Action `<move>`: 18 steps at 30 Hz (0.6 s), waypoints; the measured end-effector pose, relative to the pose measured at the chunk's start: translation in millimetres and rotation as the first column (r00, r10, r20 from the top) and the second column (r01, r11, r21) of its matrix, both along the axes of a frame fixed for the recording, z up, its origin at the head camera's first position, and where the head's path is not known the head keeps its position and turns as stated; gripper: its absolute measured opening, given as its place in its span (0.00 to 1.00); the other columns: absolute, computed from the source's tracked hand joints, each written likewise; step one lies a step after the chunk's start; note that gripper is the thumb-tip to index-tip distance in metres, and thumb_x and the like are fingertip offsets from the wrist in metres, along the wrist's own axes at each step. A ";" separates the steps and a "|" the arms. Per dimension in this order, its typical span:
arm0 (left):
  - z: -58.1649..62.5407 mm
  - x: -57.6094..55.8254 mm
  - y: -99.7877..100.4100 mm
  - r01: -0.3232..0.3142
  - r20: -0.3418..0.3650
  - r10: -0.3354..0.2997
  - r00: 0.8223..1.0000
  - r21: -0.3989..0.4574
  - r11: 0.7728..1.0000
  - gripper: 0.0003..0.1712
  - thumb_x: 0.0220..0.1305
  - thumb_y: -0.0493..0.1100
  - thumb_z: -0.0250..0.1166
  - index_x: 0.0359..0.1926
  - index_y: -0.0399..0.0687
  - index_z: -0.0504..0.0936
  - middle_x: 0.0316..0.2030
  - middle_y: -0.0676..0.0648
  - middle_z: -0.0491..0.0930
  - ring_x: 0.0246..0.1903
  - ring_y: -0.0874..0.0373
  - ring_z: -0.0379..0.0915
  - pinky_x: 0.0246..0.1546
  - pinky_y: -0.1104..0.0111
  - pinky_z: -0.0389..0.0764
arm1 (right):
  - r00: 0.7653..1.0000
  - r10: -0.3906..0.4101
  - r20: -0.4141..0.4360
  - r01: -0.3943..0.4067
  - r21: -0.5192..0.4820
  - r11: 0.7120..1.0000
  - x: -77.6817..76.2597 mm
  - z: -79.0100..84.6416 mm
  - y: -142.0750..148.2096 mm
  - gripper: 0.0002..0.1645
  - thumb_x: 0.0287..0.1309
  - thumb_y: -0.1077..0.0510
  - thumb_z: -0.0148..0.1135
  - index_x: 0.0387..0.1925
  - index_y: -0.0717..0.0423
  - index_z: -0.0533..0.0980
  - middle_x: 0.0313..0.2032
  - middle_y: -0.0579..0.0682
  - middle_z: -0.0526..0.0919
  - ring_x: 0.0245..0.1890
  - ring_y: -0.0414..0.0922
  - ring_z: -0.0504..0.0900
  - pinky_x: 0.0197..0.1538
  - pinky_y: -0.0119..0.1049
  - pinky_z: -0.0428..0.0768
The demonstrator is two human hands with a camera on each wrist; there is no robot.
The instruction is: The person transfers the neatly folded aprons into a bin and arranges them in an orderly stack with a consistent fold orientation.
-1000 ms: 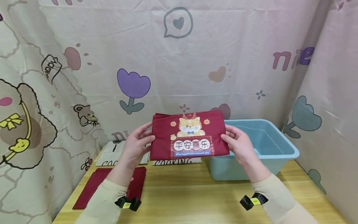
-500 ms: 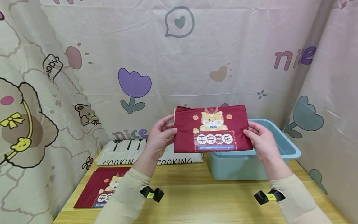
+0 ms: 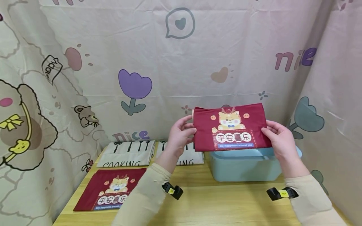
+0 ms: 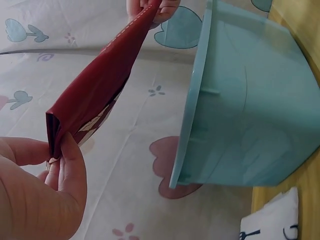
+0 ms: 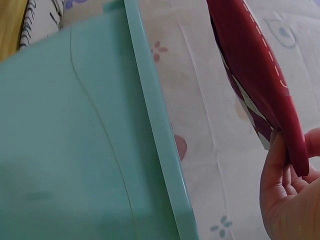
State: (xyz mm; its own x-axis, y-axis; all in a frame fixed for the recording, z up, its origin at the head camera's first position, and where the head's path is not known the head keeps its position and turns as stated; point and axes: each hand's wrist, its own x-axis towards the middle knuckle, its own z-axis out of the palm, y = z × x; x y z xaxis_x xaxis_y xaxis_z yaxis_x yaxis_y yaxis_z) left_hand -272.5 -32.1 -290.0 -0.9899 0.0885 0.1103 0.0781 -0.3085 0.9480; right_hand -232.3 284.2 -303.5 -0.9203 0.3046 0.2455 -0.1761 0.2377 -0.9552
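Observation:
A folded dark red cloth [image 3: 203, 131], printed with a cartoon animal and white Chinese characters, is held up in the air by both hands. My left hand [image 3: 181, 135] pinches its left edge between thumb and fingers. At the opposite edge my right hand [image 3: 281, 138] grips it the same way. Checked fabric shows on the underside in the left wrist view, beneath the red layer [image 4: 95, 80]. Below and behind the cloth stands a light blue plastic bin [image 3: 246, 168], its opening mostly hidden by the cloth in the head view.
A matching folded red cloth [image 3: 90, 190] lies at the table's left, partly behind my left sleeve. Two folded white cloths with utensil prints, one left [image 3: 124, 155] and one right [image 3: 198, 158], lie near the back curtain [image 3: 181, 62]. The wooden table [image 3: 215, 204] is under everything.
Both hands have carried the folded red cloth to the right and slightly up, so that it is now over the bin's front. More of the red cloth on the table shows.

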 end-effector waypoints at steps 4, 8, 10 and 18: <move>-3.5 -4.5 12.3 0.002 0.022 -0.002 1.000 -0.010 1.000 0.32 0.61 0.23 0.60 0.64 0.47 0.76 0.35 0.49 0.76 0.30 0.58 0.77 0.31 0.63 0.84 | 0.999 -0.027 0.022 0.026 0.056 0.998 -2.6 -0.9 10.2 0.35 0.69 0.52 0.58 0.70 0.65 0.63 0.38 0.33 0.75 0.39 0.34 0.75 0.37 0.22 0.80; -5.3 -8.6 23.8 0.007 0.044 -0.005 0.999 -0.042 0.999 0.31 0.62 0.24 0.61 0.64 0.49 0.76 0.36 0.49 0.77 0.30 0.57 0.78 0.31 0.63 0.84 | 0.999 -0.034 0.033 0.032 0.068 0.997 -5.5 -1.7 21.7 0.35 0.70 0.51 0.57 0.71 0.65 0.63 0.38 0.33 0.75 0.39 0.34 0.74 0.37 0.22 0.80; -5.2 -10.2 29.8 0.010 0.047 -0.008 0.999 -0.051 0.999 0.31 0.62 0.25 0.61 0.64 0.49 0.76 0.36 0.48 0.77 0.30 0.56 0.78 0.30 0.64 0.83 | 0.999 -0.031 0.031 0.030 0.050 0.998 -7.0 -1.4 27.3 0.35 0.69 0.52 0.58 0.71 0.64 0.63 0.38 0.34 0.75 0.38 0.33 0.75 0.36 0.21 0.80; -3.9 -16.2 53.1 0.014 0.041 -0.012 0.999 -0.058 0.998 0.31 0.60 0.23 0.61 0.63 0.48 0.77 0.36 0.47 0.78 0.30 0.57 0.77 0.26 0.65 0.82 | 0.997 -0.049 0.059 0.049 -0.007 0.999 -11.4 0.3 46.8 0.36 0.67 0.50 0.61 0.71 0.60 0.65 0.37 0.33 0.76 0.35 0.32 0.76 0.33 0.22 0.80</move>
State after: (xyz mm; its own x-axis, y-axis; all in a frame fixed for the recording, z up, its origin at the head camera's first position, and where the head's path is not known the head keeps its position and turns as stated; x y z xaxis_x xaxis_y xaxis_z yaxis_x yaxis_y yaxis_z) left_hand -288.7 21.0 -293.8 -0.9922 0.1067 0.0640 0.0351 -0.2533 0.9668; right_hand -243.8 331.0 -303.2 -0.9171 0.3513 0.1886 -0.1078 0.2370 -0.9655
